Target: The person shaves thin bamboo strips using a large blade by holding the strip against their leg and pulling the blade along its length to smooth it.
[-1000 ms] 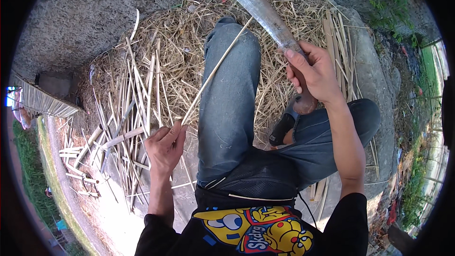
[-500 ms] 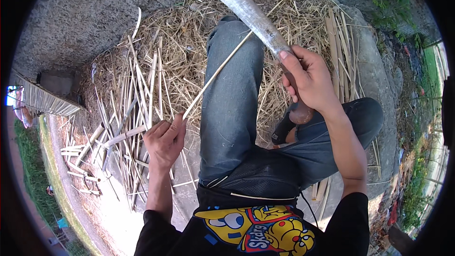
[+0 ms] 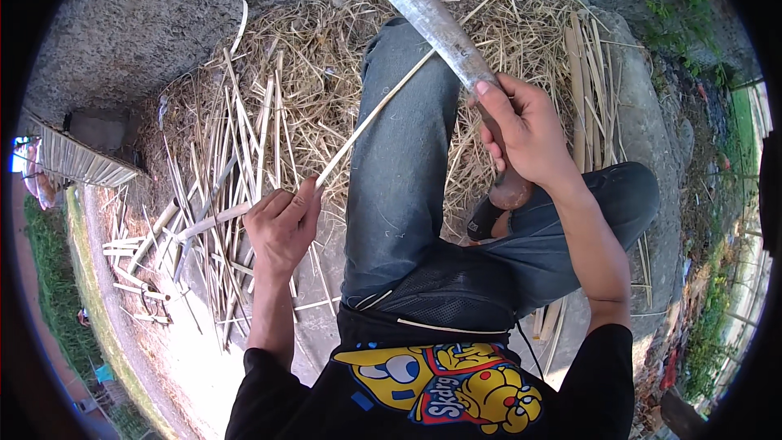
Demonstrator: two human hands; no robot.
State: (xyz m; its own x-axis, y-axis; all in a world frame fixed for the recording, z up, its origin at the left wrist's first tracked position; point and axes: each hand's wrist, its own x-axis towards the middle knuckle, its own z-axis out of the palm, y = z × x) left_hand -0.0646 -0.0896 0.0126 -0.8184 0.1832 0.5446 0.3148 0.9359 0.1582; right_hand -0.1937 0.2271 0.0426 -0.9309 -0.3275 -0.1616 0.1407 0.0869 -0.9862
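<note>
My right hand (image 3: 527,126) is closed around the brown handle of a machete (image 3: 429,20), its thumb lying where the blade meets the handle. The long grey blade slants up and to the left, past the upper edge of the view. In my left hand (image 3: 283,224) the lower end of a thin pale bamboo strip (image 3: 371,118) is pinched between thumb and fingers. That strip runs up and right across my jeans leg (image 3: 397,155) and passes under the blade near my knee. Whether blade and strip touch, I cannot tell.
A heap of split bamboo strips and sticks (image 3: 232,155) lies on the left. More flat strips (image 3: 588,90) are stacked at the right. Dry shavings (image 3: 318,90) cover the ground around my leg. Beyond them rises a rough grey wall (image 3: 187,8).
The machete blade has shifted slightly right and down along with my right hand. My left hand has moved slightly up, still pinching the strip. The whole view has shifted a little.
</note>
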